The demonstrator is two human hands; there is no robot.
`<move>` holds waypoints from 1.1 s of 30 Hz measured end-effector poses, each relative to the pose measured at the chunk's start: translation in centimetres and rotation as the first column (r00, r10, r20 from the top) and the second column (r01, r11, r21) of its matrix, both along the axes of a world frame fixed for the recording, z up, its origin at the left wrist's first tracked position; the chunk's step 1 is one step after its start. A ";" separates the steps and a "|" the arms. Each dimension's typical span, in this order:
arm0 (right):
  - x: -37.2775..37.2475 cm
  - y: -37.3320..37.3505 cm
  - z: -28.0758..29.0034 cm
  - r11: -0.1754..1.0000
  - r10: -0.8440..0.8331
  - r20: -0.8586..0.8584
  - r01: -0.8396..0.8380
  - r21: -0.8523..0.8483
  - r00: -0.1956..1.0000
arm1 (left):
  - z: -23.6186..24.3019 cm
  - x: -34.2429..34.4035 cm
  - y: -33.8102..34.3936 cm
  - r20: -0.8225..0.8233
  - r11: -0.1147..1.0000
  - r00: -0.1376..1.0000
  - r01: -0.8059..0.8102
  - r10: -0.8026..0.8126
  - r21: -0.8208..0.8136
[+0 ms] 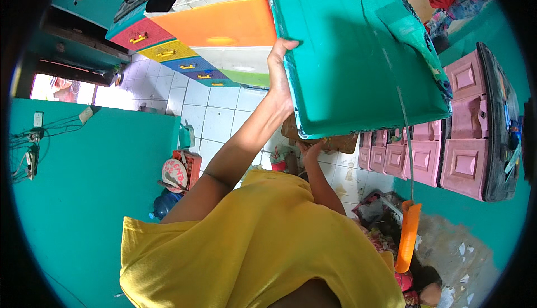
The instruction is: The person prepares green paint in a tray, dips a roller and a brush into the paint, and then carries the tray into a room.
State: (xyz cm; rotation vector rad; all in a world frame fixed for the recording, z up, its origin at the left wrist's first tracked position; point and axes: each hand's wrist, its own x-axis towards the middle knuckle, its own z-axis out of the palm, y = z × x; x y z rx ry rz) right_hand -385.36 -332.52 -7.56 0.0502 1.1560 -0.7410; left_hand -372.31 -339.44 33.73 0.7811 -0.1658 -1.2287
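A paint tray point(341, 104) coated with green paint is held up in front of me, tilted so its inside shows. My left hand point(279, 73) is closed on its left rim, thumb over the edge. A paint-covered brush point(405, 25) lies along the tray's right side. Across the tray runs a thin metal rod with an orange handle point(408, 236), which hangs past the near rim. Below the tray is my right hand point(310, 152), beside a brown flat-topped object point(344, 143); its fingers are mostly hidden, so its grip cannot be made out.
Drawers in several colours point(168, 51) stand ahead on the left. Pink drawer units point(428, 151) line the right wall. Nearer, a blue water jug point(165, 203) and a red crate point(193, 165) sit by the green wall point(84, 196). White tiles point(215, 123) cover the floor.
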 end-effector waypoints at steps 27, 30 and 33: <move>-13.4 -8.1 7.7 0.435 0.371 -0.927 -0.892 0.120 0.057 | -1.9 -1.5 -2.8 -0.060 1.000 0.998 -0.014 0.015 0.028; -13.7 -8.9 7.1 0.410 0.333 -0.942 -0.907 0.098 0.049 | -1.5 -1.3 -2.9 -0.067 1.000 0.998 0.010 -0.009 0.019; -13.7 -8.8 7.8 0.410 0.344 -0.931 -0.911 0.029 0.125 | -2.0 -1.2 -3.0 -0.079 0.999 0.997 0.009 -0.006 0.039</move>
